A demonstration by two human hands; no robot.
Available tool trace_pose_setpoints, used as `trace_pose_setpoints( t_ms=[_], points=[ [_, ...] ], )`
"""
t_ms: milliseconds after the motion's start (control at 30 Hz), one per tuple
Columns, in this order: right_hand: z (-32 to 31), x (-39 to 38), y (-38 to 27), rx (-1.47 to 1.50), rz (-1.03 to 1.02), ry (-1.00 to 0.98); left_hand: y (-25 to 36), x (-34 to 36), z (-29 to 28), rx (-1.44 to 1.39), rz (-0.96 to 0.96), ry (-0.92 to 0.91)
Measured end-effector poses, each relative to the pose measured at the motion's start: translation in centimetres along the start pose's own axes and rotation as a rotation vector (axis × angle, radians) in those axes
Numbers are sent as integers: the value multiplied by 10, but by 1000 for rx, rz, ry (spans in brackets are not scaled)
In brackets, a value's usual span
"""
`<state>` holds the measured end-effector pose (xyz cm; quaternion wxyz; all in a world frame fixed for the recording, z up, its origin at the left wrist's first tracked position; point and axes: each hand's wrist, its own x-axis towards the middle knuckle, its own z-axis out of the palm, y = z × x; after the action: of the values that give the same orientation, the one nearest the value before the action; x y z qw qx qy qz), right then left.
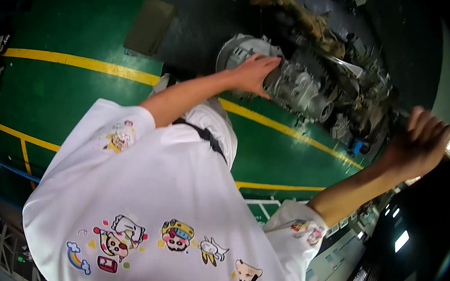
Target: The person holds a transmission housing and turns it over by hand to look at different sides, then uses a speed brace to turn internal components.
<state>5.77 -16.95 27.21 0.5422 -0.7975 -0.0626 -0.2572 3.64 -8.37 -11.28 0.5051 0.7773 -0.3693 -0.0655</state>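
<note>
A grey metal gearbox (pixel 303 91) lies on the dark bench, its round, wide bell-shaped end to the left and a narrower end to the right. My left hand (pixel 253 74) grips its casing near the wide end, with the thumb and fingers set either side of a dark section. Off to the right, my right hand (pixel 424 140) is raised well away from the gearbox. Its fingers are curled closed, and the hand is in shadow and slightly blurred. Whatever it may hold is too dark to make out.
Greasy metal parts (pixel 359 83) crowd the bench behind and right of the gearbox. A brown cardboard-like sheet (pixel 150 25) lies on the bench's left part. A small blue item (pixel 356 147) sits at the right. Yellow lines (pixel 84 62) cross the green floor.
</note>
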Motion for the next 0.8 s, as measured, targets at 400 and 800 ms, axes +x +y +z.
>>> trace_pose_setpoints(
  t_ms=[400, 800],
  points=[
    [-62, 17, -32, 311, -151, -8, -2, 4, 0, -22, -42, -14],
    [-72, -16, -50, 304, -22, 33, -5, 4, 4, -58, -30, 10]
  ],
)
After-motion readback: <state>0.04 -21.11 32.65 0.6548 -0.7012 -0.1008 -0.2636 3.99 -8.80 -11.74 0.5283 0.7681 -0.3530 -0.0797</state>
